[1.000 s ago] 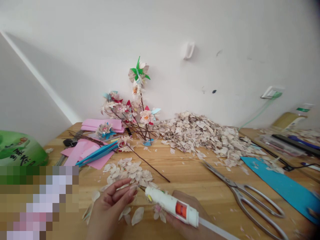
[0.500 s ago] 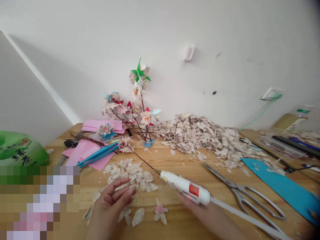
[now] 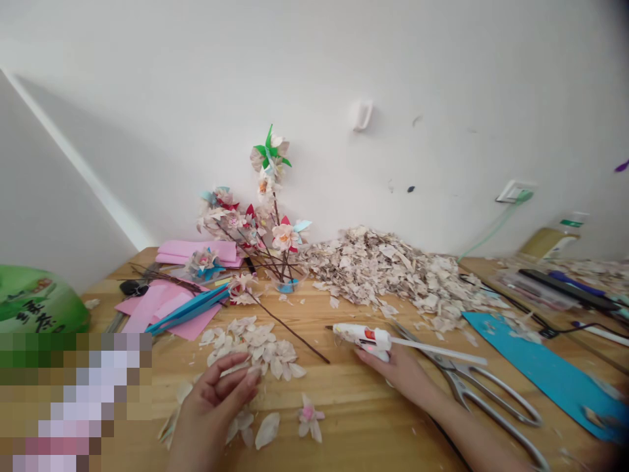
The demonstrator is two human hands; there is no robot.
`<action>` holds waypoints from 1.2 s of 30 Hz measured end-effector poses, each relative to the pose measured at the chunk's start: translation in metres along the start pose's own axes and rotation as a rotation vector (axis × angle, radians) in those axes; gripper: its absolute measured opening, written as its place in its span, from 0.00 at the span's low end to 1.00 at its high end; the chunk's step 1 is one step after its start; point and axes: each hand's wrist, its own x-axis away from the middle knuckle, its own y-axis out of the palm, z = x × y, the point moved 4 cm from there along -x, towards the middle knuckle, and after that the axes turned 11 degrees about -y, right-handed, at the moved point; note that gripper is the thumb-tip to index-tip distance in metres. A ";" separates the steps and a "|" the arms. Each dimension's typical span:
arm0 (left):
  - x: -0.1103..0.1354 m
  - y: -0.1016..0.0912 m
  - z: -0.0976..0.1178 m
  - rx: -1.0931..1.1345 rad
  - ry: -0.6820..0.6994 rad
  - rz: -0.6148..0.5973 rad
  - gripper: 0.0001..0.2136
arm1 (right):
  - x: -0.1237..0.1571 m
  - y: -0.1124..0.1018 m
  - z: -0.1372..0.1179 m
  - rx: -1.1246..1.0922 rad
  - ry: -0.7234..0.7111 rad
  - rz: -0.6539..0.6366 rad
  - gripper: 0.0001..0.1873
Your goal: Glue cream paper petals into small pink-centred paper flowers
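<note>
Head view, right hand [image 3: 396, 368] closed on the handle of a white glue gun [image 3: 361, 335], low over the table [image 3: 363, 426], beside the scissors [image 3: 474, 388], left hand [image 3: 216, 394] half curled, fingertips at the paper petals [image 3: 258, 341], whether it pinches one cannot be told, pink paper flower [image 3: 308, 415] between both hands.

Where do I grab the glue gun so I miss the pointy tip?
Grip the glue gun by the handle under its body, coming from the near side, where the right hand has it. It lies sideways, nozzle pointing left, glue stick poking out right, so only the middle is clear.
</note>
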 end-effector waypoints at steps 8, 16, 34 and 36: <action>0.000 -0.002 0.001 0.011 0.020 0.011 0.23 | 0.039 -0.034 -0.021 0.625 -0.024 -0.086 0.15; -0.002 0.002 -0.008 -0.105 -0.033 -0.136 0.25 | 0.054 0.016 -0.095 0.239 -0.235 -0.402 0.15; 0.008 0.010 -0.017 -0.176 0.073 -0.165 0.23 | 0.036 0.043 -0.097 -0.288 -0.378 -0.125 0.09; 0.008 0.009 -0.021 -0.192 0.073 -0.162 0.23 | 0.039 0.048 -0.091 -0.441 -0.308 -0.121 0.09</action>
